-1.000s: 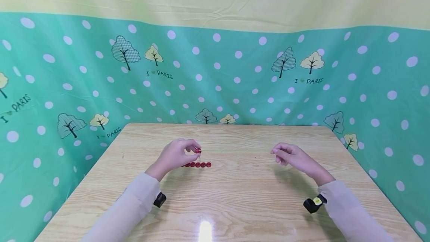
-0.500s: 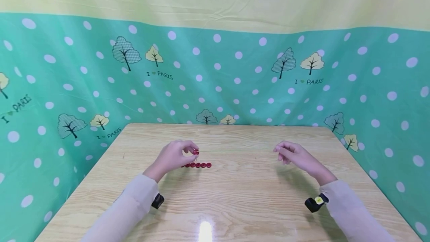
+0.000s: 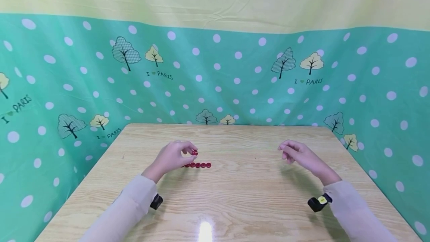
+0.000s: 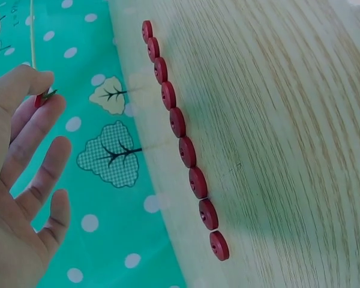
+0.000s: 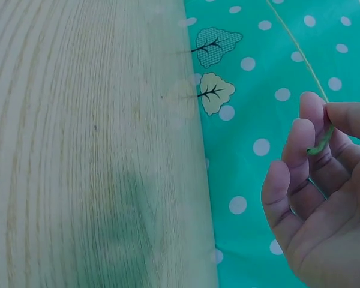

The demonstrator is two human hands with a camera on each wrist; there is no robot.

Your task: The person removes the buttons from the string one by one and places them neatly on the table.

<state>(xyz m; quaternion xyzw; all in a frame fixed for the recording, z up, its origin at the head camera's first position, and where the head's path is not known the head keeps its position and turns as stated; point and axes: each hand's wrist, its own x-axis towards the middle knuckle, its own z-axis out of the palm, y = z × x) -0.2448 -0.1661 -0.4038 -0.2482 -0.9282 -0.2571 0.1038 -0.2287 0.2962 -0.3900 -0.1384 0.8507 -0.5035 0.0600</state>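
Observation:
My left hand (image 3: 169, 156) is raised above the table, pinching a red button (image 4: 38, 101) between thumb and index finger. A small green tip of string shows beside that button. Pale yellow-green string (image 4: 32, 36) leads away from these fingers. Opposite, my right hand (image 3: 302, 158) pinches the other part of the string (image 5: 300, 51) between thumb and index finger, and its short green end curls over the palm. Stretched between both hands, the string looks straight. A row of several red buttons (image 4: 177, 122) lies on the table near the left hand, partly hidden by it in the head view.
The light wood-grain table (image 3: 235, 201) extends to a green polka-dot curtain (image 3: 231, 66) at the back and sides. A black wrist camera (image 3: 317, 204) sits on the right wrist, and another wrist camera (image 3: 156, 201) on the left.
My right hand has moved to the right, and my left hand slightly to the left with its button. The string bit hanging below the left fingers no longer shows. The button row stays put.

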